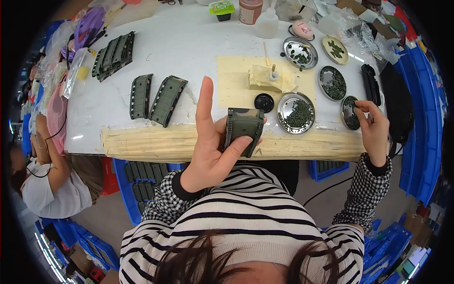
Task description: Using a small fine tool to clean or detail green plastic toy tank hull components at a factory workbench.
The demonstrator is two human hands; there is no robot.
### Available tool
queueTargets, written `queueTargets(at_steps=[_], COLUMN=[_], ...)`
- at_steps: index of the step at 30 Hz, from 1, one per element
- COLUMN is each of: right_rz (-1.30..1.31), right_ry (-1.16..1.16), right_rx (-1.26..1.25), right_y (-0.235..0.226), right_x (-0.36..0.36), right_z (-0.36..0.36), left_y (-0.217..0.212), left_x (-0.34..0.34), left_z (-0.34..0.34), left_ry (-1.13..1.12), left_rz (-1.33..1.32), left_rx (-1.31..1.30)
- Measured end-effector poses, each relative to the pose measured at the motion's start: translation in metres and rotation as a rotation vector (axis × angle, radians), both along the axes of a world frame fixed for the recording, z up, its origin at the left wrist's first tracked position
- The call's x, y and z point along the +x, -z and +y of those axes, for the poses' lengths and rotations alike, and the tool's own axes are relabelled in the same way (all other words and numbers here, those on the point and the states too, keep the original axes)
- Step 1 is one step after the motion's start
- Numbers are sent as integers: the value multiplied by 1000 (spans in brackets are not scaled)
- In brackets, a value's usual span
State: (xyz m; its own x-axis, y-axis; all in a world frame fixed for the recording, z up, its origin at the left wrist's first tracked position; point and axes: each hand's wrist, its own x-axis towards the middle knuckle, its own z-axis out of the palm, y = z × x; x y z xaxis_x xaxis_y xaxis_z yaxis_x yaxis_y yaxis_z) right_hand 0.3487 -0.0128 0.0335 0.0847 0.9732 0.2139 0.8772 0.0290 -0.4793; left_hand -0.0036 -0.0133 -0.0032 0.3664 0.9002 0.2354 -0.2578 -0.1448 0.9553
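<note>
My left hand (pixel 208 151) grips a curved dark green plastic piece (pixel 243 127) with toothed sides, thumb across its face and index finger pointing up. It is held over the table's front edge. Far to the right, my right hand (pixel 376 124) has thumb and forefinger pinched together at the rim of a small round metal dish (pixel 349 127) of dark green bits. Whatever is between those fingertips is too small to make out. Similar green pieces lie on the table: a pair (pixel 168 100) at centre left and a stacked group (pixel 113 56) farther back.
Round metal dishes of small green parts (pixel 296 113) stand around a tape-covered block (pixel 265 79). A black round lid (pixel 264 102) lies beside it. Behind are a squeeze bottle (pixel 267 23) and a pink tub (pixel 249 12). Blue bins (pixel 124 189) sit below; another person (pixel 59 184) is at left.
</note>
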Motion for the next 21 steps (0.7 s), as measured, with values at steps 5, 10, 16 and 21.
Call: queueTargets(at_steps=[5,10,16,21], right_rz=[19,171,507,555], right_ry=[29,65,-230,-386], right_rx=[50,42,95,82], right_y=[3,-8,-18,-11], right_x=[0,-21,-113,-162], right_z=[-5,-4,-8,-2], left_y=[1,0,-6,-6], left_x=[-3,-7,-1,8], left_z=[0,-3,2,4], left_ry=[40,46,44,-81], left_rz=[-18,-31,201,118], left_rx=[51,-26,-44,-135])
